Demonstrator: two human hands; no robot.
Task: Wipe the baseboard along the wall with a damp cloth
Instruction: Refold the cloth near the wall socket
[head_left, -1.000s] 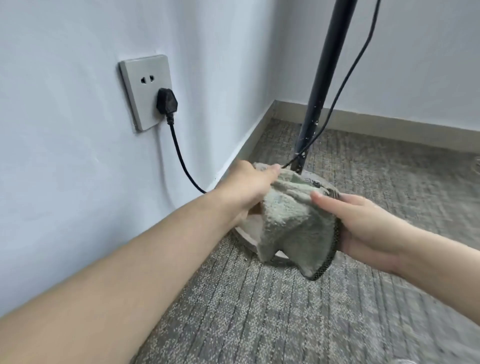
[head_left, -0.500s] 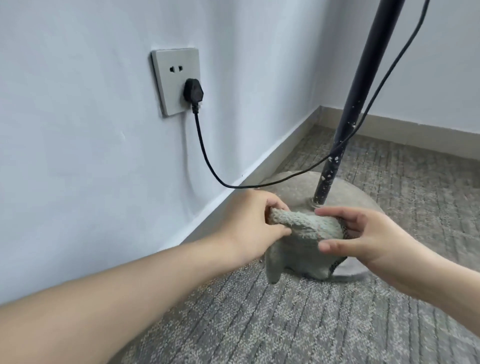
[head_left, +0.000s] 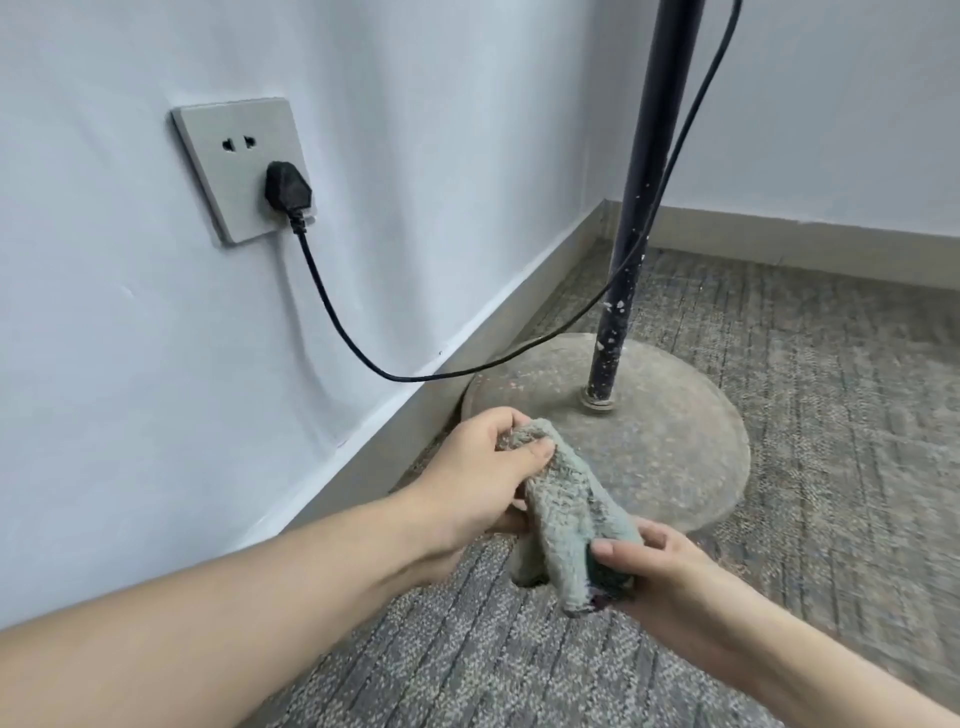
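Observation:
A grey-green fluffy cloth (head_left: 563, 512) is bunched into a thick roll, held above the carpet between both hands. My left hand (head_left: 480, 478) pinches its upper end between thumb and fingers. My right hand (head_left: 644, 564) grips its lower end, where a dark edge shows. The grey baseboard (head_left: 498, 332) runs along the foot of the left wall toward the corner, a short way left of my left hand. Neither hand nor the cloth touches it.
A round dusty stand base (head_left: 675, 415) with a dark pole (head_left: 631, 249) stands right beside the baseboard. A black cord (head_left: 332, 312) hangs from a plug (head_left: 288, 189) in the wall socket (head_left: 244, 166) across to the pole. Grey carpet (head_left: 831, 389) covers the floor.
The cloth has gone from spread out to a tight roll. My right hand has dropped lower and nearer to me, to the cloth's bottom end. The view has shifted back and right.

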